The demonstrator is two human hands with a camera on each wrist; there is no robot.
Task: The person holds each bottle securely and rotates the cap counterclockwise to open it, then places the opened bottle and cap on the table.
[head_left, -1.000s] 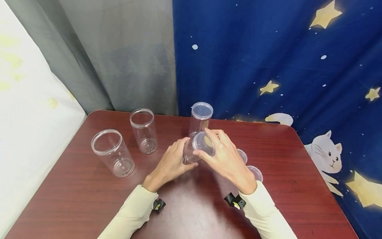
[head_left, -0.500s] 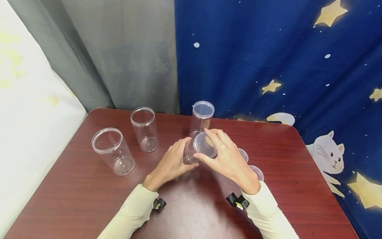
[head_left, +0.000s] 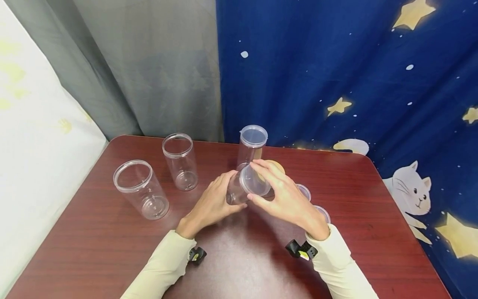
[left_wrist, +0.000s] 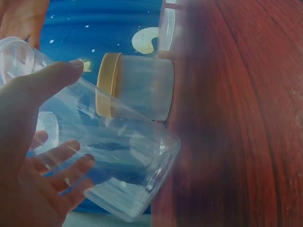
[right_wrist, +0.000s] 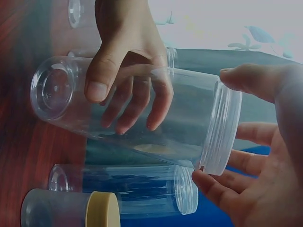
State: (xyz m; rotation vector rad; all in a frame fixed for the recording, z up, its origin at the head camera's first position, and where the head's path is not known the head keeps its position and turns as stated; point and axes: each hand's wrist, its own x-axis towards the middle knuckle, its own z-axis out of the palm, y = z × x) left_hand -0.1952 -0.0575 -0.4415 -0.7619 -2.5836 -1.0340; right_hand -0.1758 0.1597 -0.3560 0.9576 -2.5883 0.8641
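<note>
My left hand (head_left: 209, 203) grips the body of a clear plastic jar (right_wrist: 128, 104), thumb on one side and fingers round the other. The jar is tilted over the table, its mouth end toward my right hand (head_left: 287, 197). A translucent lid (head_left: 255, 180) sits on that end, and the right thumb and fingertips hold it by its edge. Right behind the held jar stands a clear jar (head_left: 253, 145) with a translucent lid on. A shorter jar (left_wrist: 142, 87) with a yellow lid (right_wrist: 103, 210) stands close by, partly hidden behind the right hand in the head view.
Two tall jars without lids, the nearer one (head_left: 142, 191) and the farther one (head_left: 179, 164), stand upright at the left of the red-brown table (head_left: 86, 249). Two loose lids, one (head_left: 304, 192) behind the other (head_left: 323, 213), lie beside the right wrist. Curtains (head_left: 276, 83) hang behind the table.
My right hand has shifted and turned slightly round the lid, and more of the yellow lid shows behind it. The left hand keeps its hold on the jar.
</note>
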